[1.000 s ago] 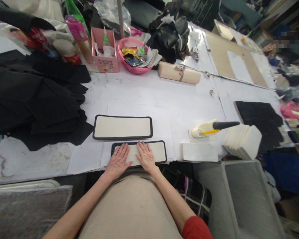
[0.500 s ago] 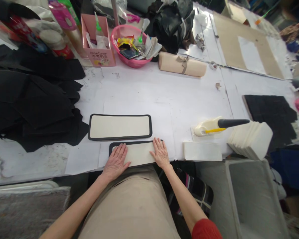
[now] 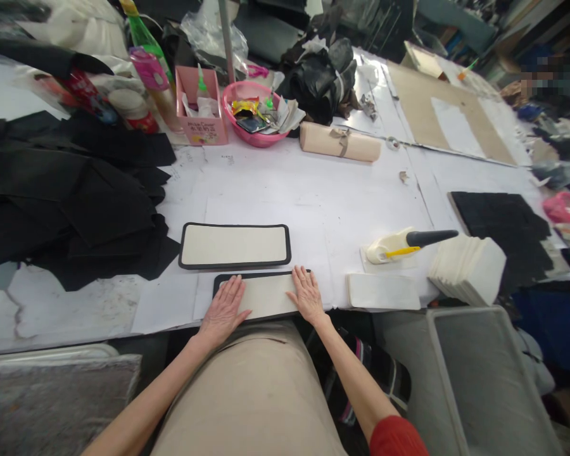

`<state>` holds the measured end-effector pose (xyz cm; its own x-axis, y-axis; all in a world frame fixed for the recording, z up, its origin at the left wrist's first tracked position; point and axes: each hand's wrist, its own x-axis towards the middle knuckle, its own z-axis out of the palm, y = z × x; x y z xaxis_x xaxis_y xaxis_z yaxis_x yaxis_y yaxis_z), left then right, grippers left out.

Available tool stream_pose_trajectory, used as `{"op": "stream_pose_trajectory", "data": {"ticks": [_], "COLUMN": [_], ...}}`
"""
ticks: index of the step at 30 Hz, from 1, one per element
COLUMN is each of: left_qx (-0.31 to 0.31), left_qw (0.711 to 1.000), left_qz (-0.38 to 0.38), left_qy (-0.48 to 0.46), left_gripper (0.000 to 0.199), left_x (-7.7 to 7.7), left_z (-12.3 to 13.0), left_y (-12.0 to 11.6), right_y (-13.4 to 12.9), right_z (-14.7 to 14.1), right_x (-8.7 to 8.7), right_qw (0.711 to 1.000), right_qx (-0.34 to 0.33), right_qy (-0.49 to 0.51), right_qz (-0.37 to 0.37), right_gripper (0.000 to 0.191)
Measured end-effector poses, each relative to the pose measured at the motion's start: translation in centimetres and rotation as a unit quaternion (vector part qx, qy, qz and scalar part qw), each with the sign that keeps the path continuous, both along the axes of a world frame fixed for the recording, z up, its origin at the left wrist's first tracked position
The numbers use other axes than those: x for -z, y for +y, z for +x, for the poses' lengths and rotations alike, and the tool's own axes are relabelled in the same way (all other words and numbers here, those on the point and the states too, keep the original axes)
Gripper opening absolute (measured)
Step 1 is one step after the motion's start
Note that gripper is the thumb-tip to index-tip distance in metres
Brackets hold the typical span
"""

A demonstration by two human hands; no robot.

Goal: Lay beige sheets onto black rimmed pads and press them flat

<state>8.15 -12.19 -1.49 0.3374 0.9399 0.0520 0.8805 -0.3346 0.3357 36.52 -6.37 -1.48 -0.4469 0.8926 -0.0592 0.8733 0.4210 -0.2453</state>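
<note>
Both hands lie flat on a cream board panel with a black border (image 3: 268,296) at the table's front edge. My left hand (image 3: 224,308) covers its left end, fingers stretched out and thumb apart. Over the right end rests my right hand (image 3: 307,296), its fingers also spread. Just beyond lies a second cream panel with a black border (image 3: 235,246), flat and touched by neither hand. To the right of my right hand sits a low stack of white rectangular boards (image 3: 383,291).
Black sheet pieces (image 3: 76,196) are heaped at left. A pink basket (image 3: 259,140), a pink box (image 3: 202,132) and a beige roll (image 3: 339,142) stand behind. A glue container (image 3: 384,246) with a yellow-handled tool, leaning white boards (image 3: 470,269) and black pieces (image 3: 501,228) are at right.
The camera view has tilted up slightly, so more of the background shows. Both hands stay flat on the same panel, with no clear movement.
</note>
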Motion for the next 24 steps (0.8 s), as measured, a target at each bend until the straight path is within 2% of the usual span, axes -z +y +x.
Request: {"op": "stream_pose_trajectory", "data": {"ticks": [4,7,13,17,19,21,24], "left_qx": [-0.093,-0.156,-0.180,-0.194,-0.197,-0.198,-0.204], "left_qw": [0.994,0.985,0.981,0.978,0.978,0.977,0.976], "left_qz": [0.014,0.014,-0.029,-0.029,-0.027,-0.030,-0.045], "left_qy": [-0.047,-0.072,-0.066,-0.066,-0.067,-0.070,-0.069], "left_gripper": [0.065,0.056,0.039,0.037,0.037,0.038,0.039], "left_x": [-0.9,-1.1,-1.3,-1.3,-1.2,-1.2,-1.3], "left_z": [-1.9,-3.4,-4.2,-4.1,-4.0,-3.9,-3.6], "left_y": [-1.7,-3.2,-4.0,-3.7,-3.7,-3.8,-4.0], "right_y": [-0.8,-1.2,-1.1,-1.2,-1.6,-2.4,-3.9], "right_z": [-1.5,-2.7,-3.5,-3.5,-3.0,-2.0,0.1], "right_x": [-1.3,-1.2,0.1,-0.6,-1.2,-1.6,-1.1], "right_qw": [1.000,0.998,0.998,0.997,0.999,0.994,0.962], "right_qx": [-0.012,-0.052,-0.067,-0.070,-0.025,0.079,0.247], "right_qy": [0.010,0.025,0.020,0.020,0.034,0.059,0.091], "right_qz": [0.012,-0.001,-0.003,-0.002,0.012,0.043,0.073], "right_gripper": [0.071,0.070,0.070,0.065,0.059,0.054,0.052]}}
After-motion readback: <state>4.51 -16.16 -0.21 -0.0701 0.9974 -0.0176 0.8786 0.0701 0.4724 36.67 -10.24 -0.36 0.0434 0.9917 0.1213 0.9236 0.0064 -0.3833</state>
